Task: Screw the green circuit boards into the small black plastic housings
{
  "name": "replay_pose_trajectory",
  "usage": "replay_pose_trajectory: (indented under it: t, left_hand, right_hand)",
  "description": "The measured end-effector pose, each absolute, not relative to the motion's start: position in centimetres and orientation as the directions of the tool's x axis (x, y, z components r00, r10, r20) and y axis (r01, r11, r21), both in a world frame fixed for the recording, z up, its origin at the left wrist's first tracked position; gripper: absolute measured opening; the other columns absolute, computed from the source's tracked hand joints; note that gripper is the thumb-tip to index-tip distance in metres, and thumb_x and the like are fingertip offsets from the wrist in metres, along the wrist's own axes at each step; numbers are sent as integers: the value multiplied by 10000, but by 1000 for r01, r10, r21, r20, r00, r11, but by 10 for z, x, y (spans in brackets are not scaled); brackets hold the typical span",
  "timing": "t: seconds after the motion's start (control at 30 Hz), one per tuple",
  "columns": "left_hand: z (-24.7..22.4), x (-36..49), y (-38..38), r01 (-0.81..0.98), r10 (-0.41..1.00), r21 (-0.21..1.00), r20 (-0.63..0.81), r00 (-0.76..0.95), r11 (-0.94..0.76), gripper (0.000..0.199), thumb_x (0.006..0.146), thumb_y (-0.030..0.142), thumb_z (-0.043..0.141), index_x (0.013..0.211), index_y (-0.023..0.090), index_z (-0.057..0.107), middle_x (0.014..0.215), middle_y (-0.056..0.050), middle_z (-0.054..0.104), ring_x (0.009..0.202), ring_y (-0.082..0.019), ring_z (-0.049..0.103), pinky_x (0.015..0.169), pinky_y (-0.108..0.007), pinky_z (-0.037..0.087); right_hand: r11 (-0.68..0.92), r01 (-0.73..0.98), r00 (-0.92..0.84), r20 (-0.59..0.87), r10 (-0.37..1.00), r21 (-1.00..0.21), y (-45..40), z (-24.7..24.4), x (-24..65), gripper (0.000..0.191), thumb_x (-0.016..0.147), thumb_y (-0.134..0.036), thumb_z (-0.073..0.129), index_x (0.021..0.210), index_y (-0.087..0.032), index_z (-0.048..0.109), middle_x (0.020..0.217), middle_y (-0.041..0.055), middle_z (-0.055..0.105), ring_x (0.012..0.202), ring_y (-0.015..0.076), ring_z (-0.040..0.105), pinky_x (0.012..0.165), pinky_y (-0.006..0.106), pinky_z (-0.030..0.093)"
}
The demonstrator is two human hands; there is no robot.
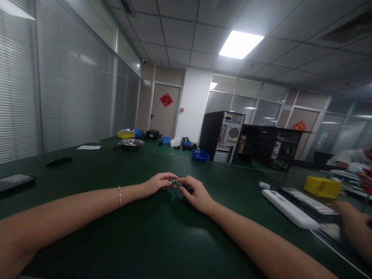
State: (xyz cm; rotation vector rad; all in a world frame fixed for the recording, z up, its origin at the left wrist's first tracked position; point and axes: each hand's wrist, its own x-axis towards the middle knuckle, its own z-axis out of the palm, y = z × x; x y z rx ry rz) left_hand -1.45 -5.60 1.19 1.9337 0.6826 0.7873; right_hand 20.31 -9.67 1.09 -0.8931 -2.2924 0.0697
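Observation:
Near the middle of the green table [130, 240], my left hand [158, 183] pinches a small green part [173, 181] between thumb and fingers. My right hand [197, 193] is closed round the black handle of a small screwdriver-like tool [187, 188], whose thin metal shaft points left and meets the green part. Both hands are close together above the tabletop. The fine details of the green part are too small to tell.
A metal bowl [131, 144], a blue bin [200, 155] and computer cases [222, 135] stand further back. A dark device [16, 182] lies left. To the right are a white long object [289, 209], a yellow bin [322, 186] and another person's hand [353, 224].

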Motion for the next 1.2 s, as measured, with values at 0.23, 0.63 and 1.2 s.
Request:
replay_pose_trajectory:
  t: [0.23,0.63,1.2]
  left_hand:
    - [13,-13,-57,188,681,792,346,645,-580,330,849,303,606,1152,176,635,1125,-66,654,1000,-220,575,881,-321,432]
    - [19,-16,-62,306,734,737,361,576,-603,292,839,281,610,1100,178,689,1014,-54,709,880,-213,623,804,-309,464]
    - [13,-14,-54,199,733,823,330,594,-532,352,826,315,616,1094,95,680,871,-84,714,780,-198,634,742,-304,505]
  right_hand:
    - [757,604,-553,553,623,-249,-93,9,204,193,951,-264,558,1109,-167,608,1069,57,648,894,184,648,780,374,545]
    - [753,611,-553,550,626,-243,-93,9,207,179,950,-257,558,1094,-169,617,1071,56,649,904,185,646,789,377,543]
    - [800,539,-562,594,575,-264,-91,8,206,170,954,-256,554,1076,-159,622,1056,55,658,900,183,653,789,376,546]
